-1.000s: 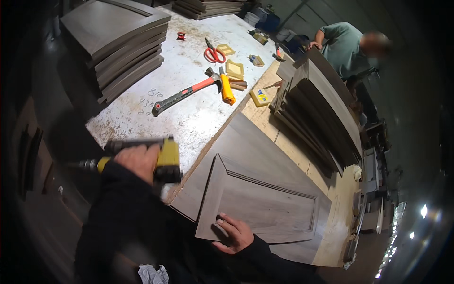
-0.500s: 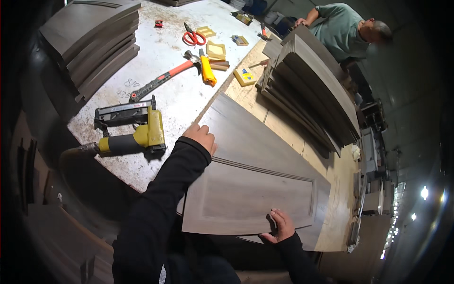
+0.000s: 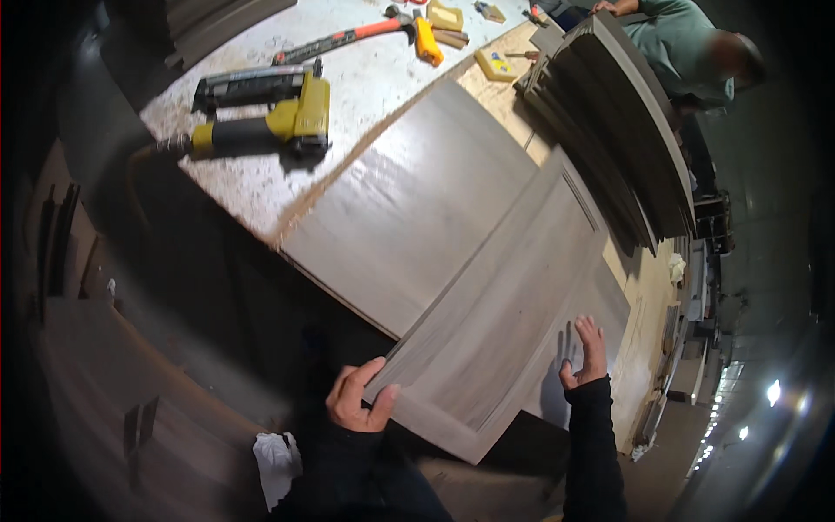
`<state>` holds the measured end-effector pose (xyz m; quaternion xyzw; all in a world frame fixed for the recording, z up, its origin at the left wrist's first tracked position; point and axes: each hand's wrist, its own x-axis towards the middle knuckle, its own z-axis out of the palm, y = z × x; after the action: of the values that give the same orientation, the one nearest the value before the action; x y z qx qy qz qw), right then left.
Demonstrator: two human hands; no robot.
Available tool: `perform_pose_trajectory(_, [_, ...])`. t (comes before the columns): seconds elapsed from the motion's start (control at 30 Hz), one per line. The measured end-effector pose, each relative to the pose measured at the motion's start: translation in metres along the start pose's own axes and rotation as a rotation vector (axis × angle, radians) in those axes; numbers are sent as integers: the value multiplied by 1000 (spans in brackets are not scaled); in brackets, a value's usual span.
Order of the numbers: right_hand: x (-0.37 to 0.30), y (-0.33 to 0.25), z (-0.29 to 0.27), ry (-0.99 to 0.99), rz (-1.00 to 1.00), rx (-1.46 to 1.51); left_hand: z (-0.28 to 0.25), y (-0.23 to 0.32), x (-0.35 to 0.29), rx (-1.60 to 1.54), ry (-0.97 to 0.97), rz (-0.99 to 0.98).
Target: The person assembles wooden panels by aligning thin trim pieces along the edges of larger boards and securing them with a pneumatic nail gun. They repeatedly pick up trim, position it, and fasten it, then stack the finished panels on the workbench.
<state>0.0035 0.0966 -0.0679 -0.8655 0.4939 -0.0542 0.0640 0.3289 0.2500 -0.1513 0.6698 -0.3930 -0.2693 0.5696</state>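
At the near edge of the speckled white desk (image 3: 365,87), a grey wooden cabinet door panel with a recessed centre (image 3: 513,304) is tipped up, lying over a second flat grey panel (image 3: 417,191). Long axis runs from lower left near the body up to the upper right toward the stack of grey panels (image 3: 617,113). Left hand (image 3: 358,398) is clamped on the panel's near lower corner, thumb on top, fingers under the edge. Right hand (image 3: 587,352) has fingers spread flat, palm against the panel's right side, pressing rather than gripping. Both hands sit at the near end; left is the one carrying the corner. Yellow and black nail gun (image 3: 261,117) lies apart on the desk, upper left, untouched. Another person in a green shirt (image 3: 687,43) is at the far end.
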Motion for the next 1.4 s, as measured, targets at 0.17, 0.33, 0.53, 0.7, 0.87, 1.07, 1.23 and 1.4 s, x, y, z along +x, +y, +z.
perform_pose_trajectory(0.17, [-1, -98, 22, -16, -104, 412, 35, 0, -44, -208, 81, -156])
perform_pose_trajectory(0.33, [-4, -162, 42, -182, -285, 422, 18, 1, -53, -537, -157, -266])
perform_pose_trajectory(0.53, [-8, -164, 51, -120, -290, 361, 6, -12, -55, -697, -227, -336])
perform_pose_trajectory(0.7, [7, -174, 57, -70, -247, 362, -1, -13, -29, -657, -222, -325])
perform_pose_trajectory(0.87, [11, -175, 59, -45, -244, 354, -7, -17, -24, -670, -250, -301])
perform_pose_trajectory(1.07, [10, -173, 61, -47, -233, 328, -11, -28, -25, -571, -279, -285])
perform_pose_trajectory(1.23, [13, -175, 60, -54, -243, 294, -9, -25, -27, -553, -222, -334])
perform_pose_trajectory(1.4, [13, -175, 58, -59, -245, 272, -6, -25, -26, -454, -156, -258])
